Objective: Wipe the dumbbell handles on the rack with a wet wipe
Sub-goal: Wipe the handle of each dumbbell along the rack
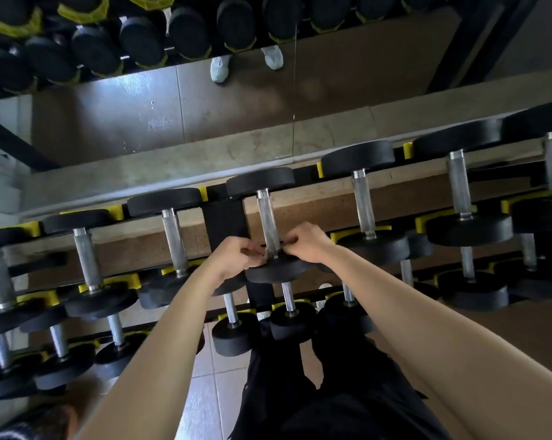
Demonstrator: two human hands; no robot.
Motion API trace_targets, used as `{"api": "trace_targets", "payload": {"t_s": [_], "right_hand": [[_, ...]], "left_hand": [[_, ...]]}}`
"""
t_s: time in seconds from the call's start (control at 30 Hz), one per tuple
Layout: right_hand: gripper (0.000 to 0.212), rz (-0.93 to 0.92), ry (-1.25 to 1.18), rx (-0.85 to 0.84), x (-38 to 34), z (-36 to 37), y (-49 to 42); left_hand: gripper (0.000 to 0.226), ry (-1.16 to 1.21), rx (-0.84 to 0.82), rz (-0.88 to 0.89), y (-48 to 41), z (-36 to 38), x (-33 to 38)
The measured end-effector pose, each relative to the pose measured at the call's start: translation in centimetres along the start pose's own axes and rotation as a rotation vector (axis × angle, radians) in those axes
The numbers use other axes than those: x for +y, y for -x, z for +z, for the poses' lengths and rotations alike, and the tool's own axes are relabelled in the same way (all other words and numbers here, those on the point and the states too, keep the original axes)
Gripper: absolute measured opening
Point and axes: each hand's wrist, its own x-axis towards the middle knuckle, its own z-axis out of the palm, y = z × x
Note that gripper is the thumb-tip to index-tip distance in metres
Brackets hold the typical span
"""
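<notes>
The left hand point(236, 257) and right hand point(306, 241), fingers curled, flank the middle dumbbell handle point(266, 220) at its near end; whether they grasp anything cannot be told.

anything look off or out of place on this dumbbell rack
Nothing on the black steel rack stands out: the black round-ended dumbbells with metal handles sit evenly in their yellow cradles. Only the wall mirror behind shows whitish splash spots left of centre.

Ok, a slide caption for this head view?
Head view: left hand and right hand, fingers curled, meet at the near end of a top-tier dumbbell handle on the rack; wipe not discernible.
</notes>
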Motion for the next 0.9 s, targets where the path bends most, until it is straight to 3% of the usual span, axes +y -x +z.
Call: {"api": "trace_targets", "payload": {"t_s": [0.1, 0.2, 0.47, 0.7, 0.9], "right_hand": [[0.028, -0.086, -0.167, 0.081, 0.3, -0.7, 2.4], [0.037, -0.148, -0.427, 0.049, 0.9, -1.3, 5.0], [0.024, -0.14, -1.007, -0.028, 4.7, -4.4, 10.4], [0.017, -0.165, -0.93, 0.053, 6.7, -5.4, 13.0], [0.019, -0.027, -0.685, 0.401, 8.2, -4.5, 15.3]], "left_hand": [[0.015, 0.089, -0.026, 0.071, 1.6, 0.5, 1.2], [0.013, 0.189, 0.034, 0.163, 3.1, 2.6, 3.3], [0.012, 0.531, 0.169, 0.211, 5.0, 9.1, 7.0], [0.012, 0.606, 0.198, 0.164, 5.7, 13.3, 7.7], [0.02, 0.619, 0.01, 0.168, 4.6, 15.3, 7.9]]}}
